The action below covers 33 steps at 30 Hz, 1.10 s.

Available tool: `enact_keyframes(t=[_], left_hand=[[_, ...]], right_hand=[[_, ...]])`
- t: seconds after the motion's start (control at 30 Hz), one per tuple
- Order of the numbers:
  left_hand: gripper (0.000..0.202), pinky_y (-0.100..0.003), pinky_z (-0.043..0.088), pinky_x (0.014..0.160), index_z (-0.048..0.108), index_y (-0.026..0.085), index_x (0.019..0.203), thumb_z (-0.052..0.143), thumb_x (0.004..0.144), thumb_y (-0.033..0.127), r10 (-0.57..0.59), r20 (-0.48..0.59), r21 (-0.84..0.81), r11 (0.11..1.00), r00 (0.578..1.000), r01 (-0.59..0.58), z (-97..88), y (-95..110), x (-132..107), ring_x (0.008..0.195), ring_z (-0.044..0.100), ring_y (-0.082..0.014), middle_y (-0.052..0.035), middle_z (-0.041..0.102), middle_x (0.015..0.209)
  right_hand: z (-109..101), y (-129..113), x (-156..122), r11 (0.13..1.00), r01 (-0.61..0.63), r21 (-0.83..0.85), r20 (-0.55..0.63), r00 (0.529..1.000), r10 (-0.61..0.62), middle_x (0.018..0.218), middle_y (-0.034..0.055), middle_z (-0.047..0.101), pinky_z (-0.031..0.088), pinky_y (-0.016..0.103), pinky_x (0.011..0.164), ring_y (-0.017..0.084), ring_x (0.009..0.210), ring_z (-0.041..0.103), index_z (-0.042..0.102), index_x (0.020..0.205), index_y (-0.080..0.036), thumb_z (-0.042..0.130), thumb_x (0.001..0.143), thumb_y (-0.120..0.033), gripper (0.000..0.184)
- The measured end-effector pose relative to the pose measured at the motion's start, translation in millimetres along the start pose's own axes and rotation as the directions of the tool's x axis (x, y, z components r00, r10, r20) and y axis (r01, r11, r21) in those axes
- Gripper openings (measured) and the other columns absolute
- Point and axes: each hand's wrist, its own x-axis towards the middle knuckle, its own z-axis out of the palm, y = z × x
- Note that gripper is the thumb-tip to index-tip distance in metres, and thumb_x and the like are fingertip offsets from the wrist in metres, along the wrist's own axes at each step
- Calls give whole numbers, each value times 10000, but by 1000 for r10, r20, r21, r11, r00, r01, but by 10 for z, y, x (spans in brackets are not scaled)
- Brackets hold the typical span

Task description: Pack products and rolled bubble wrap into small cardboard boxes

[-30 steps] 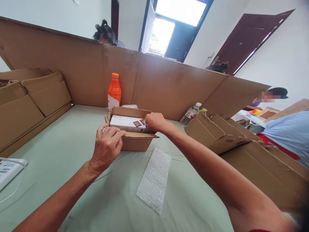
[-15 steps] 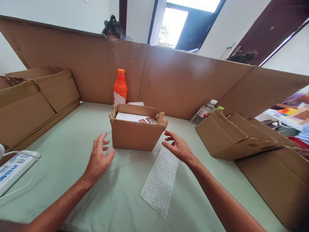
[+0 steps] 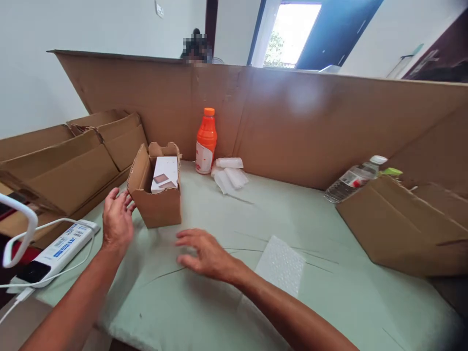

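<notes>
A small cardboard box with an open top stands on the pale green tablecloth, left of the middle. Inside it are white packages with brown pictures on them. My left hand is at the box's left side, its fingers apart and near or against the cardboard; whether they touch I cannot tell. To the right and in front of the box is my right hand, holding nothing, with its fingers spread. A sheet of bubble wrap lies flat on the table, partly covered by my right forearm.
An orange bottle stands at the back beside folded plastic wrap. Larger cardboard boxes are at the left, another box at the right with a clear water bottle behind it. A power strip with cables sits left. A person is behind the cardboard partition.
The small box has moved left and turned, so its end now faces me. Both hands have moved left with it, and the right hand is apart from it. The view has swung right.
</notes>
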Motion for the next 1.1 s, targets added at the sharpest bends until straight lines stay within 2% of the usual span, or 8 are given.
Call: enact_keyframes(t=[0.07, 0.13, 0.27, 0.4, 0.6, 0.8, 0.97, 1.1], left_hand=[[540, -314, 521, 857, 507, 247, 1276, 628, 780, 423, 56, -4, 107, 993, 998, -55, -205, -38, -114, 1092, 611, -201, -74, 595, 1226], [615, -344, 518, 878, 522, 234, 1293, 707, 729, 393, 74, 28, 236, 968, 997, -79, -357, -141, -299, 1060, 612, -207, -83, 596, 1237], [692, -395, 522, 912, 447, 223, 1392, 699, 763, 363, 40, 19, 325, 945, 999, -44, -422, -381, -486, 1072, 604, -216, -128, 550, 1319], [693, -455, 528, 980, 381, 217, 1427, 655, 798, 321, 36, 54, 260, 964, 998, -49, -244, -487, -205, 1228, 586, -281, -178, 501, 1402], [842, -520, 416, 1136, 256, 201, 1493, 665, 758, 230, 118, -5, 282, 953, 993, -112, 24, -660, 521, 1472, 358, -365, -226, 276, 1576], [815, -535, 387, 1168, 293, 182, 1489, 623, 745, 143, 143, 43, 346, 926, 989, -149, -15, -951, 615, 1421, 432, -349, -219, 376, 1512], [797, -535, 385, 1174, 307, 191, 1485, 601, 749, 112, 172, 80, 402, 896, 982, -190, -41, -1027, 573, 1449, 405, -336, -209, 399, 1510], [752, -514, 408, 1153, 340, 180, 1453, 599, 748, 138, 191, 83, 448, 870, 978, -207, -43, -1053, 658, 1433, 423, -329, -211, 425, 1475]], right_hand=[[-90, 78, 126, 987, -156, -31, -144, 978, 150, 1249, 70, 715, 502, 408, 996, 233, 1104, 679, 694, 1193, -247, 642, 871, -258, 326], [-177, 193, 263, 957, -284, -61, -205, 942, 266, 1254, 93, 701, 517, 403, 936, 233, 1036, 687, 630, 1295, -220, 649, 871, -281, 429], [-103, 302, 631, 932, -316, -175, -108, 947, 301, 1347, 178, 628, 493, 421, 939, 292, 1100, 657, 421, 1496, -154, 764, 780, -403, 832], [169, 214, 1158, 930, -299, -212, -155, 950, 270, 1349, 159, 620, 494, 392, 898, 294, 1106, 650, 389, 1465, -175, 757, 784, -452, 822], [374, 146, 2126, 863, -440, -249, -320, 878, 356, 1355, 192, 607, 503, 389, 925, 313, 1208, 621, 399, 1390, -150, 698, 837, -437, 691], [421, 272, 2929, 818, -478, -319, -355, 861, 364, 1362, 228, 593, 511, 414, 931, 341, 1209, 620, 398, 1371, -110, 630, 879, -470, 652], [455, 413, 3185, 807, -434, -402, -306, 894, 328, 1384, 210, 592, 486, 440, 975, 332, 1246, 591, 426, 1395, -134, 552, 938, -474, 584], [495, 479, 3065, 824, -319, -469, -220, 945, 241, 1472, 200, 534, 409, 450, 1085, 320, 1348, 510, 463, 1435, -129, 544, 953, -361, 541]])
